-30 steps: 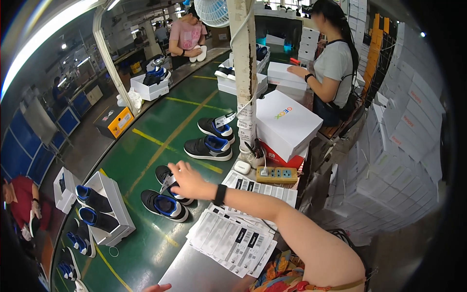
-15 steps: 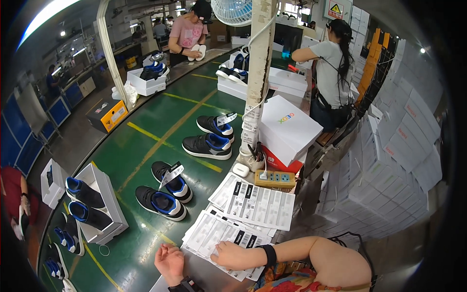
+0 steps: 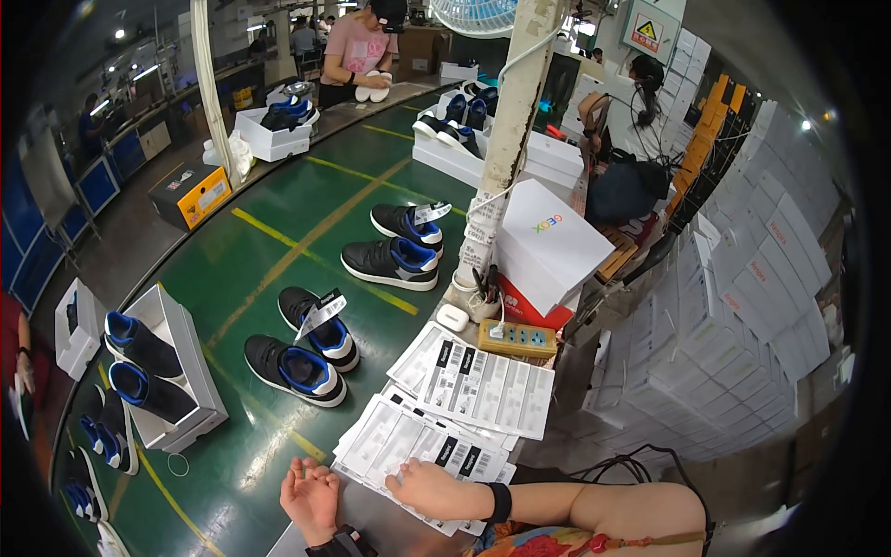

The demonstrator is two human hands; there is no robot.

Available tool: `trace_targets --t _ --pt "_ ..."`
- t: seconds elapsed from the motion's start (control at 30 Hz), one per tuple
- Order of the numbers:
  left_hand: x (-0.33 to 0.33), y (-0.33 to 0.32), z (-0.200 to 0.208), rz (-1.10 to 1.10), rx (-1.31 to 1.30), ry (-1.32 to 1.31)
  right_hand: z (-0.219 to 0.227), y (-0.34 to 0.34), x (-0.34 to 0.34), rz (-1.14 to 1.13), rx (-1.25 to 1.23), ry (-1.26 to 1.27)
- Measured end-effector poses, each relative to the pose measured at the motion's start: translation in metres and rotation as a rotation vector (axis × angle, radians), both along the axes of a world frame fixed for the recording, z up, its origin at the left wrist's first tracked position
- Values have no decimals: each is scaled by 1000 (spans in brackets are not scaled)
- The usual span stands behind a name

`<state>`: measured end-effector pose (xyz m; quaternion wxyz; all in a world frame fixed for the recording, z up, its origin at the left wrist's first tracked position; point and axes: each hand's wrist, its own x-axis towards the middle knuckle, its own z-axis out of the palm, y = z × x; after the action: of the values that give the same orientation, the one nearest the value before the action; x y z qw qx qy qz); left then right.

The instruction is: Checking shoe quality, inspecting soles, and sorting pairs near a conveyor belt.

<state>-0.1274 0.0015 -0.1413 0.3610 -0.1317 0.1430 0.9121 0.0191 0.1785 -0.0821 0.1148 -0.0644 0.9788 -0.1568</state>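
Hands rest low at the near edge of the counter. The right hand (image 3: pixel 436 489) lies flat, fingers spread, on the nearer label sheets (image 3: pixel 408 446), pressing on them rather than gripping. The left hand (image 3: pixel 311 497) sits just left of that stack, palm up and loosely curled, holding nothing; it touches the counter edge, and a dark strap shows at its wrist.

The label sheets are thin white paper printed with black bars, fanned in a loose pile directly under and ahead of the right hand. They look light, limp and slippery against each other, likely to slide or crease; a top sheet would best be lifted by a free corner or edge. A second spread of sheets (image 3: pixel 478 385) lies just beyond the first, partly overlapping it.

Farther ahead of the right hand stand a yellow power strip (image 3: pixel 518 340), a small white case (image 3: pixel 453 317) and a white box (image 3: pixel 549 243) leaning on a red one. Ahead of the left hand, on the green belt (image 3: pixel 269 232), sit pairs of black-and-blue shoes (image 3: pixel 302 348); further left is an open shoebox (image 3: pixel 167 367) with two more.
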Motion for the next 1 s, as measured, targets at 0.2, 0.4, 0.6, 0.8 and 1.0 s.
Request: trace_targets --t 0.2,0.4,0.6,0.8,1.0 --pt "-1 -2 -4 -27 6 71 4 -2 -2 -31 2 0" --pt "-1 0 -4 -15 -26 58 3 -3 -2 -35 23 17" --pt "1 3 -1 -2 -50 33 2 -1 -2 -47 -8 -10" --pt "1 1 -1 -35 -30 70 2 -2 2 -56 20 -15" --pt "2 2 2 -23 -97 53 7 -1 6 -45 18 188"
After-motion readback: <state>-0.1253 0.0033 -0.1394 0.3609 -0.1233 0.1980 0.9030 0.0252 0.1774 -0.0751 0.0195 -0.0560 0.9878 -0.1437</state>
